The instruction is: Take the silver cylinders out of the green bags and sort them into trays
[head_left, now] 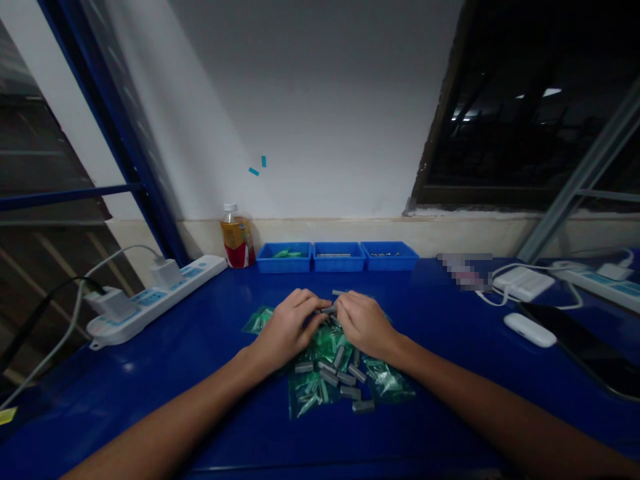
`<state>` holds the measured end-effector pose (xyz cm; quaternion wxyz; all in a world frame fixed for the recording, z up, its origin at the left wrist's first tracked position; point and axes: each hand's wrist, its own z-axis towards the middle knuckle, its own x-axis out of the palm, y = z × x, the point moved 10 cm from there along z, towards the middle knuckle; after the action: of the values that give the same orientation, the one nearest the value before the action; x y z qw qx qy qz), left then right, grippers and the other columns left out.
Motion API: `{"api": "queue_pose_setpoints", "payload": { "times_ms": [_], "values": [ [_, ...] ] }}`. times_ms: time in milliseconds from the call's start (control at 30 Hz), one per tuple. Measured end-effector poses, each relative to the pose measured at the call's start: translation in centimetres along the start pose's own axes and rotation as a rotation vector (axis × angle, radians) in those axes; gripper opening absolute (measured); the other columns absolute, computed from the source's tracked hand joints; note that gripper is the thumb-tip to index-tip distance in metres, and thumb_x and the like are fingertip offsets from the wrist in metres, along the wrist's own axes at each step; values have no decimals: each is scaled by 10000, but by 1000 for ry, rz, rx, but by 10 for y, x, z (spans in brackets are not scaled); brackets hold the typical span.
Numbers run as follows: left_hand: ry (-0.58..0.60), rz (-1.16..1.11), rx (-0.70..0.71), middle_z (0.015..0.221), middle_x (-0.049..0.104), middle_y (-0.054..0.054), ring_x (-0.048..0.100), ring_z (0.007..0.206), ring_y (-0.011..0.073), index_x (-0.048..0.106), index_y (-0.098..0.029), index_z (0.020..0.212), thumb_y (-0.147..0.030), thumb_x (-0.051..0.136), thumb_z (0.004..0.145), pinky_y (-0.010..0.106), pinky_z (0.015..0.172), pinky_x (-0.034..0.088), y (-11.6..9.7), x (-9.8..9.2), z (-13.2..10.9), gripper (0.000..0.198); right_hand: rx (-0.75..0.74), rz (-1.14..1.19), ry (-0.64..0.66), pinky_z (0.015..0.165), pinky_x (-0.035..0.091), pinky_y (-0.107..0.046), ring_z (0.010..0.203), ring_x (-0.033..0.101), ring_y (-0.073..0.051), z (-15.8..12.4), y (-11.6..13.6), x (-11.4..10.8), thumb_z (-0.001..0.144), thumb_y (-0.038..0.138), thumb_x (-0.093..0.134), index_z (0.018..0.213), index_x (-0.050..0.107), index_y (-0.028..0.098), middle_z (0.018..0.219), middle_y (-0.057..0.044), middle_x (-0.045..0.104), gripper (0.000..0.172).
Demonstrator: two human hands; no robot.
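At the middle of the blue desk (200,347), just beyond a heap of small green bags (325,347), the two hands meet fingertip to fingertip. The left hand (287,327) comes in from the left with its fingers curled inward. The right hand (365,323) mirrors it from the right, knuckles up.

Between them sits a short grey piece (327,309). Its long axis runs roughly left to right, so one end points into each grip. Both grips look closed down on it, the left on the near-left end and the right on the other. The fingertips hide the contact itself, so how firmly each hand pinches cannot be told. Neither hand is clearly the nearer one, since the piece lies on the line between them and is raised just above the bags.

Loose grey pieces (345,377) of the same kind lie scattered over the bags on the person's side of the hands. They are close under the wrists and point every way. One more (339,292) rests just past the fingers.

Along the wall, well apart from the hands, stand three blue trays (339,257) side by side, with a bottle (237,240) at their left end. A white power strip (155,297) lies slantwise at the left. To the right are a white box with a cable (523,283), a small white device (530,329) and a dark phone (590,353).
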<state>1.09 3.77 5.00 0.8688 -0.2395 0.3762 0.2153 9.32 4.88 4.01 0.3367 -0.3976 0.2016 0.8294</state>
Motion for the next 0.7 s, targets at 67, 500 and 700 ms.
{"api": "queue_pose_setpoints", "payload": {
  "times_ms": [67,500,700],
  "values": [
    [10,63,56,939,605,61,523,864,181,586,-176,1089,-186,471,925,312,769,441,-4,0,-1,201,16,53,-6,651,321,-280,672,494,-164,0,-1,-1,962,190,276,707,478,184,671,-29,536,325],
    [4,-57,-77,905,633,47,547,839,176,589,-177,1055,-210,474,928,308,759,434,9,-2,0,175,-57,60,6,687,336,-320,730,507,-191,0,3,1,952,167,289,815,533,167,757,-59,589,280],
    [27,-198,-192,863,635,33,567,805,166,599,-191,967,-229,453,939,299,751,432,21,1,2,154,-15,213,5,709,366,-327,782,518,-196,3,1,-8,907,232,472,996,523,158,842,-59,600,127]
  ]
}}
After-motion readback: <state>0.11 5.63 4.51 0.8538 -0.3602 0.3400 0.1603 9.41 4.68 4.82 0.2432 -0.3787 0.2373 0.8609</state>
